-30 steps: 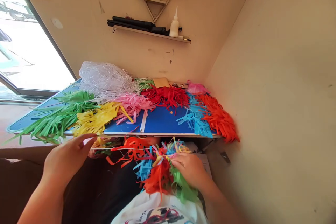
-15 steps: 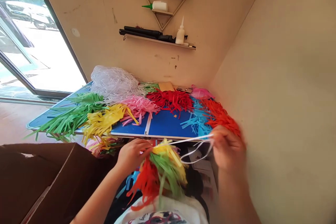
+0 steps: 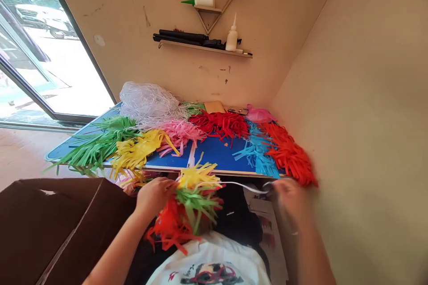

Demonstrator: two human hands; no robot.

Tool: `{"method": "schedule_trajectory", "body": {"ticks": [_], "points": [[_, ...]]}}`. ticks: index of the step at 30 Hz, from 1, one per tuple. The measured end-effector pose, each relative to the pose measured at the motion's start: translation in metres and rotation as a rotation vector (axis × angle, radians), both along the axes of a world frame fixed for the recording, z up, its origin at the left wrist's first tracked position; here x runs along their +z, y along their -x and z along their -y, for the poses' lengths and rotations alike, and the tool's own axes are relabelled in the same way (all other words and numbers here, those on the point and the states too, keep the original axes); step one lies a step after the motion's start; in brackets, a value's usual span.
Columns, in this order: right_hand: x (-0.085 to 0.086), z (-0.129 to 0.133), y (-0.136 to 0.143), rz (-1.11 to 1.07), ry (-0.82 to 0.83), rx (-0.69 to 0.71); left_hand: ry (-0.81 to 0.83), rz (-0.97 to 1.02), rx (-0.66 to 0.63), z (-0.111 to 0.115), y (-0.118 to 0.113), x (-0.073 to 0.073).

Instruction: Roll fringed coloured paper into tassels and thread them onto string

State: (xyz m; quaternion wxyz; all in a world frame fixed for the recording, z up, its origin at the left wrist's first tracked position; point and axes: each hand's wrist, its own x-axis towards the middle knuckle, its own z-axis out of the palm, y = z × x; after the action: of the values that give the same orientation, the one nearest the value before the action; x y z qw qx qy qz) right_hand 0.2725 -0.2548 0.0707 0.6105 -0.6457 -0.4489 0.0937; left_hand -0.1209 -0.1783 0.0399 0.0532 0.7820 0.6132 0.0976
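Note:
My left hand (image 3: pixel 155 196) is closed on the left side of a fringed tassel garland (image 3: pixel 197 202) in yellow, green and red strips, held over my lap in front of the table edge. A white string (image 3: pixel 242 185) runs from the garland to the right. My right hand (image 3: pixel 292 198), smeared by motion, has its fingers closed at the string's far end. The string sags slightly between the two. Part of the garland is hidden behind my left fingers.
On the blue table (image 3: pixel 214 151) lie green (image 3: pixel 96 147), yellow (image 3: pixel 138 151), pink (image 3: pixel 182 133), red (image 3: pixel 222 124), light blue (image 3: pixel 257 151) and orange-red (image 3: pixel 289 153) fringe bundles. White string (image 3: pixel 149 102) is heaped behind. A cardboard box (image 3: pixel 50 222) stands left; a wall (image 3: pixel 364 120) rises right.
My right hand has moved down and a little right, and the string's loose loop is no longer seen. My left hand and the garland have shifted left; the fringe has spread.

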Motion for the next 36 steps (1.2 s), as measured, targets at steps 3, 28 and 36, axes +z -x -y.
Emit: {"method": "schedule_trajectory", "body": {"ticks": [3, 28, 36], "points": [[-0.011, -0.003, 0.075, 0.305, 0.236, 0.384, -0.114, -0.001, -0.245, 0.014, -0.044, 0.016], [0.008, -0.013, 0.105, 0.022, 0.251, 0.785, -0.134, 0.322, -0.618, 0.019, -0.090, 0.016], [0.023, 0.014, -0.010, -0.057, -0.241, 0.300, -0.107, 0.139, -0.495, 0.010, -0.085, -0.006]]}}
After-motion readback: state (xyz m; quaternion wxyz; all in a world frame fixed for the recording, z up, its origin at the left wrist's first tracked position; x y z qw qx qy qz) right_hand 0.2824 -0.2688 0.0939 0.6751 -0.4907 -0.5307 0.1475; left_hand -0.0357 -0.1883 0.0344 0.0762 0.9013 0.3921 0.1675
